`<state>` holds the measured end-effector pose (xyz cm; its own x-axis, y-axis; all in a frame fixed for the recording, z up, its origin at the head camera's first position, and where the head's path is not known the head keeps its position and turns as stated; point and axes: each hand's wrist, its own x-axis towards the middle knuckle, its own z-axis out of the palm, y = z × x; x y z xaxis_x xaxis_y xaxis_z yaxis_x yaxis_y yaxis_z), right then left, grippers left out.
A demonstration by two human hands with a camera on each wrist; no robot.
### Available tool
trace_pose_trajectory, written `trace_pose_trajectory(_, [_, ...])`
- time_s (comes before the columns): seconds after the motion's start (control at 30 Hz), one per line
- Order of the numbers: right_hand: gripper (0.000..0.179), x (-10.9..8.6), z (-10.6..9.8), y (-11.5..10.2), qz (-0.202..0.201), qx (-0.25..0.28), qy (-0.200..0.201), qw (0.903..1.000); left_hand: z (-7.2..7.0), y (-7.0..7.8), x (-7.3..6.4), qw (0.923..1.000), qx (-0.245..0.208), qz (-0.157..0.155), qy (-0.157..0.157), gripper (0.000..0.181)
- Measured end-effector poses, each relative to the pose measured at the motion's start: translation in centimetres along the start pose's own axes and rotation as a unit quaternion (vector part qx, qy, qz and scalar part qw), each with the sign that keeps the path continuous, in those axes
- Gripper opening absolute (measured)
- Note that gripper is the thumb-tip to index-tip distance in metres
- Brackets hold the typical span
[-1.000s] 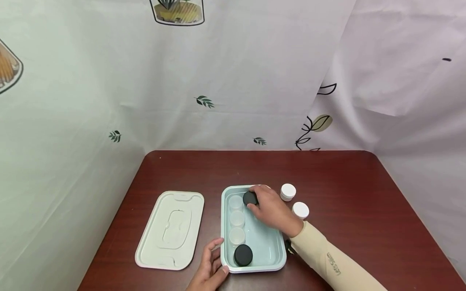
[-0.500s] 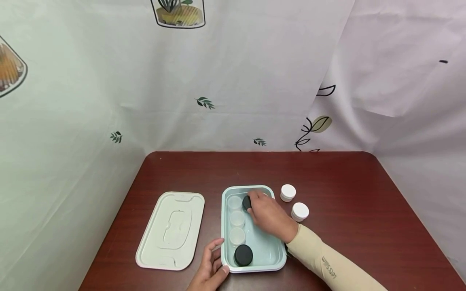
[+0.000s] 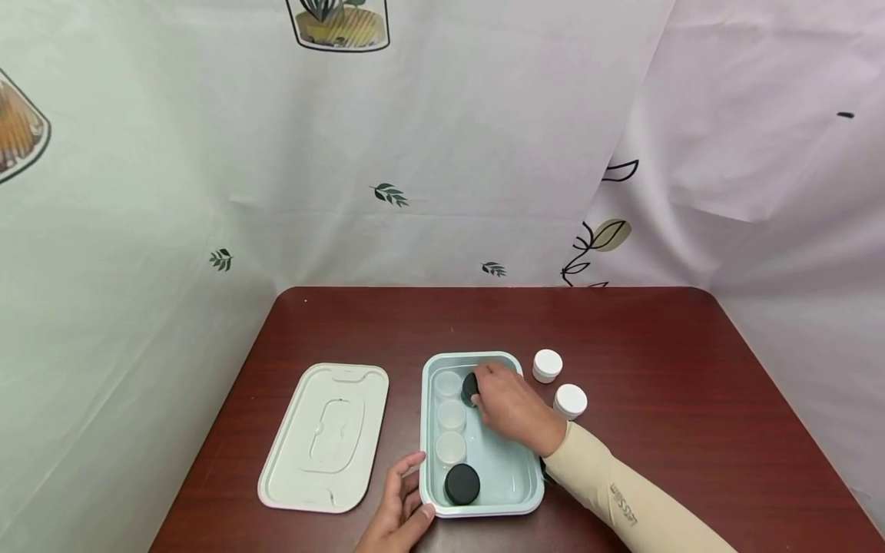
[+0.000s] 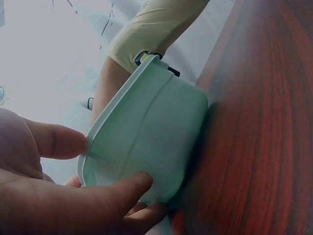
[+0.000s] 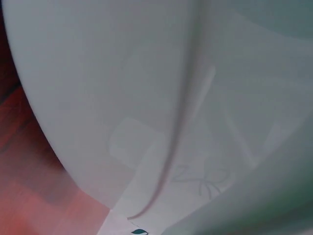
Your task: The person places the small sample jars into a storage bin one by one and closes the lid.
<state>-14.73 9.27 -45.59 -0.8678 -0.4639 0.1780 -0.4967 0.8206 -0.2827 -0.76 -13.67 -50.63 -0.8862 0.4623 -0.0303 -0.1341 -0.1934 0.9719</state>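
A pale mint plastic box (image 3: 498, 480) lies lidless in front of me. Inside, at its far end, my right hand (image 3: 515, 407) pinches a round black-topped jar (image 3: 469, 389), which is tilted on edge and partly covered by the fingers. Another black-topped jar (image 3: 462, 485) sits in the near left corner. Between them, along the left wall, stand three translucent round jars (image 3: 451, 415). My left hand (image 3: 397, 507) holds the box's near left corner; in the left wrist view its thumb is at the rim and its fingers lie against the wall. The right wrist view has only blurred pale surfaces, no hand.
Left of the box a white rectangular lid (image 3: 325, 438) lies flat on the dark red table (image 3: 643, 338). Two white round jars (image 3: 548, 365) stand off the box's right side, close to my right forearm. A printed cloth (image 3: 442, 138) hangs behind the table.
The black-topped jar in my right hand has turned from flat to tilted, and the hand has shifted slightly toward me. My left hand has stayed at the box's corner.
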Motion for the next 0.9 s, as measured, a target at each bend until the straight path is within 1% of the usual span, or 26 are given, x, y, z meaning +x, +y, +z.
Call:
trace_pose_trajectory(0.17, [0.024, 0.0, -0.3, 0.1, -0.001, 0.003, 0.018, 0.9998, 0.1, 0.0, 0.1, 1.0, 0.002, 0.004, 0.001, 0.07])
trace_pose_trajectory(0.27, [0.028, -0.1, -0.8, 0.2, 0.002, 0.007, 0.032, 0.9995, 0.1, 0.1, 0.1, 1.0, 0.005, 0.007, 0.003, 0.07])
trace_pose_trajectory(0.37, [0.034, -0.2, -1.7, 0.4, 0.014, 0.029, 0.044, 0.9985, 0.1, 0.1, 0.1, 0.9999, 0.008, 0.01, 0.005, 0.069])
trace_pose_trajectory(0.47, [0.037, -0.3, -2.7, 1.0, 0.028, 0.064, 0.056, 0.996, 0.1, 0.2, 0.1, 0.9999, 0.01, 0.011, 0.004, 0.069])
trace_pose_trajectory(0.67, [0.036, -0.8, -4.0, 2.8, 0.063, 0.142, 0.085, 0.9841, 0.1, 0.3, 0.2, 0.9999, 0.01, 0.002, 0.006, 0.07])
trace_pose_trajectory(0.77, [0.036, -1.3, -4.4, 3.9, 0.089, 0.174, 0.086, 0.9771, 0.2, 0.2, 0.2, 0.9999, 0.003, -0.011, 0.011, 0.072])
trace_pose_trajectory(0.83, [0.037, -1.7, -4.6, 4.7, 0.108, 0.203, 0.084, 0.9695, 0.2, 0.2, 0.3, 0.9997, -0.003, -0.018, 0.015, 0.074])
trace_pose_trajectory(0.9, [0.038, -2.3, -4.8, 5.5, 0.132, 0.233, 0.082, 0.96, 0.2, 0.1, 0.3, 0.9995, -0.009, -0.025, 0.016, 0.076])
